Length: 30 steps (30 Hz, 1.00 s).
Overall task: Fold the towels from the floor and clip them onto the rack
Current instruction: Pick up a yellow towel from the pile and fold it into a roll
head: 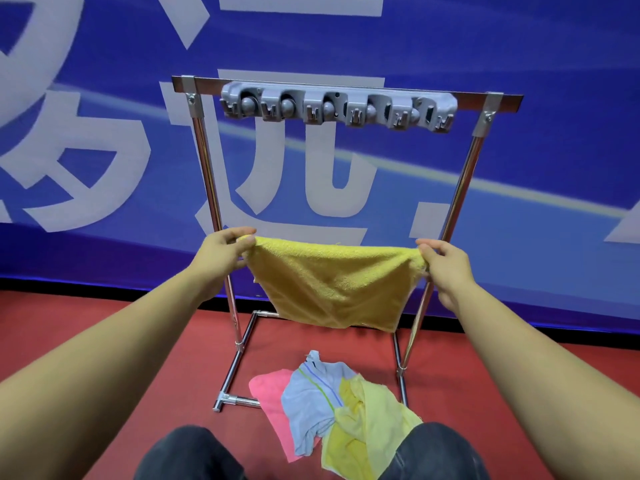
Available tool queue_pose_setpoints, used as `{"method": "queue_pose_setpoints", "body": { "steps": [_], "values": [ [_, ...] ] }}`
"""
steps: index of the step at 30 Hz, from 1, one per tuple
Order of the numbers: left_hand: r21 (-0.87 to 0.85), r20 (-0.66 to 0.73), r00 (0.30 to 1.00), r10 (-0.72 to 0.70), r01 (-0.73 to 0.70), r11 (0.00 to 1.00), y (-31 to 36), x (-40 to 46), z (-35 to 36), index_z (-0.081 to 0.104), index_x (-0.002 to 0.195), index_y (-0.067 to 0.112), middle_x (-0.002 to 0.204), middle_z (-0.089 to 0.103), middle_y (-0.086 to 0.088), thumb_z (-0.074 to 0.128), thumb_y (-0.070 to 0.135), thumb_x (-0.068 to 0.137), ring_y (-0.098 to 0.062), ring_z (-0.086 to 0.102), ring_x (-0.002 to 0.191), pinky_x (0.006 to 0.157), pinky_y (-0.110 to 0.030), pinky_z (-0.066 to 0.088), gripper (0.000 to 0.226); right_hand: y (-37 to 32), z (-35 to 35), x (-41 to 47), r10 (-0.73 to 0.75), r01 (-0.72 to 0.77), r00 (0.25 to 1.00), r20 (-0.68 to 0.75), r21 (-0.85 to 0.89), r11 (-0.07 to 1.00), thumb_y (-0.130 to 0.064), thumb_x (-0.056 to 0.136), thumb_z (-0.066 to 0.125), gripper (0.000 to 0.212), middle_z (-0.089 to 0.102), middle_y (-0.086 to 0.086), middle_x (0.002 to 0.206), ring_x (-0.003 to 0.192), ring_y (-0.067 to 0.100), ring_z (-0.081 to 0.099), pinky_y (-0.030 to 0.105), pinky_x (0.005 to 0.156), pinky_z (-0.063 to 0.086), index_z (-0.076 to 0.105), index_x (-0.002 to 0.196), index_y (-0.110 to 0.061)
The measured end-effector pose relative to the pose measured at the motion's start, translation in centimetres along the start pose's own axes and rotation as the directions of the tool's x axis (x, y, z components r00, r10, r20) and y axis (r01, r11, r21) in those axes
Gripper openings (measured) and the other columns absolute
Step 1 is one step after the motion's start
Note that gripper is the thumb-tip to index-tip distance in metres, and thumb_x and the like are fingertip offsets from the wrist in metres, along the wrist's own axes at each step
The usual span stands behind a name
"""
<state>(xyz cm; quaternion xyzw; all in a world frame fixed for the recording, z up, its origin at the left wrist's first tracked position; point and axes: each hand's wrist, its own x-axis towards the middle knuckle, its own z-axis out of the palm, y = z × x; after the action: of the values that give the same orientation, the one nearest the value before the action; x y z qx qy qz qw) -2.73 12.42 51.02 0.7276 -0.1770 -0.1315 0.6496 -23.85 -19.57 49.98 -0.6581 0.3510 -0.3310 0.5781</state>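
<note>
A dark yellow towel [332, 285] hangs spread in the air in front of the rack. My left hand [221, 252] pinches its upper left corner and my right hand [446, 263] pinches its upper right corner. The metal rack [464, 181] stands on the floor against the wall. Its top bar carries a grey clip strip [339, 103] with several clips, all without towels. On the floor between the rack's feet lies a heap: a pink towel [272, 396], a light blue striped towel [311, 400] and a pale yellow towel [370, 420].
A blue banner wall [104, 133] with large white characters stands right behind the rack. The floor [121, 327] is red. My knees in dark trousers [194, 455] show at the bottom edge, close to the towel heap.
</note>
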Motion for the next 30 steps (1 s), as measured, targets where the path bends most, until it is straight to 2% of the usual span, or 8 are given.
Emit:
{"method": "queue_pose_setpoints", "body": {
  "steps": [4,7,9,15,19,23,26,30],
  "values": [
    [0.198,0.088,0.994,0.062,-0.078,0.977,0.5,-0.1,-0.5,0.063,0.129,0.015,0.112,0.07,-0.014,0.07,0.001,0.091,-0.024,0.069,0.102,0.096,-0.035,0.055,0.041,-0.6,-0.2,0.4,0.067,-0.08,0.996,0.059,0.26,0.962,-0.001,0.098,0.06,0.017,0.064,0.015,0.121,0.108,0.023,0.062,0.02,0.067,0.061,0.068,0.113,0.002],
    [0.493,0.12,0.99,0.07,-0.12,0.862,0.8,-0.3,-0.5,0.066,0.118,0.019,0.094,0.072,-0.011,0.068,0.01,0.095,-0.028,0.066,0.075,0.071,-0.034,0.056,0.025,-1.2,-0.5,0.0,0.037,-0.061,0.996,0.082,0.313,0.948,0.005,0.093,0.065,0.021,0.064,0.019,0.112,0.101,0.023,0.063,0.023,0.074,0.062,0.069,0.113,0.001],
    [0.635,0.188,0.982,0.032,-0.146,0.759,0.7,-0.2,-0.7,0.068,0.11,0.021,0.089,0.072,-0.01,0.066,0.015,0.096,-0.036,0.067,0.08,0.077,-0.042,0.056,0.016,-1.3,-0.6,0.0,0.005,-0.026,0.997,0.077,0.276,0.961,0.004,0.091,0.068,0.024,0.067,0.018,0.104,0.089,0.021,0.065,0.02,0.07,0.061,0.07,0.114,-0.001],
    [0.549,0.211,0.977,-0.031,-0.092,0.83,0.2,-0.3,-0.4,0.07,0.103,0.017,0.086,0.069,-0.007,0.056,0.019,0.102,-0.018,0.059,0.076,0.075,-0.032,0.049,0.015,-1.0,-1.3,0.7,-0.104,0.101,0.994,0.037,0.082,0.992,-0.002,0.086,0.076,0.024,0.071,0.015,0.095,0.081,0.016,0.065,0.02,0.078,0.058,0.076,0.108,-0.012],
    [0.292,0.126,0.988,-0.084,0.044,0.955,0.0,0.0,-0.3,0.074,0.1,0.014,0.085,0.066,-0.007,0.062,0.028,0.101,-0.02,0.062,0.076,0.074,-0.033,0.054,0.019,-1.2,-1.4,0.6,-0.121,0.119,0.992,0.041,0.046,0.992,0.0,0.086,0.076,0.027,0.071,0.015,0.092,0.083,0.02,0.068,0.027,0.087,0.06,0.075,0.111,-0.007],
    [0.118,0.263,0.953,-0.147,0.12,0.986,0.9,-0.5,-0.6,0.071,0.11,0.005,0.092,0.072,-0.011,0.072,0.013,0.094,-0.021,0.068,0.084,0.085,-0.032,0.055,0.018,-1.4,-1.6,0.9,-0.105,0.103,0.994,0.036,0.043,0.994,0.0,0.084,0.078,0.029,0.069,0.014,0.086,0.081,0.023,0.069,0.035,0.088,0.061,0.074,0.112,-0.004],
    [0.275,0.261,0.962,-0.074,-0.001,0.961,1.2,-0.5,-0.9,0.072,0.107,0.009,0.099,0.075,-0.014,0.073,0.002,0.09,-0.025,0.073,0.094,0.083,-0.026,0.057,0.019,-1.4,-1.8,0.9,-0.13,0.131,0.991,0.023,-0.045,0.99,-0.005,0.082,0.081,0.029,0.069,0.012,0.089,0.08,0.021,0.07,0.033,0.087,0.06,0.076,0.11,-0.01],
    [0.638,0.273,0.96,0.06,-0.228,0.736,1.6,-0.3,-1.2,0.074,0.103,0.018,0.096,0.075,-0.005,0.069,0.018,0.096,-0.021,0.07,0.094,0.089,-0.035,0.055,0.009,-1.8,-1.9,0.7,-0.16,0.161,0.987,0.021,-0.166,0.973,-0.009,0.081,0.083,0.03,0.07,0.006,0.088,0.078,0.018,0.067,0.03,0.079,0.057,0.076,0.11,-0.013]
  ]
}}
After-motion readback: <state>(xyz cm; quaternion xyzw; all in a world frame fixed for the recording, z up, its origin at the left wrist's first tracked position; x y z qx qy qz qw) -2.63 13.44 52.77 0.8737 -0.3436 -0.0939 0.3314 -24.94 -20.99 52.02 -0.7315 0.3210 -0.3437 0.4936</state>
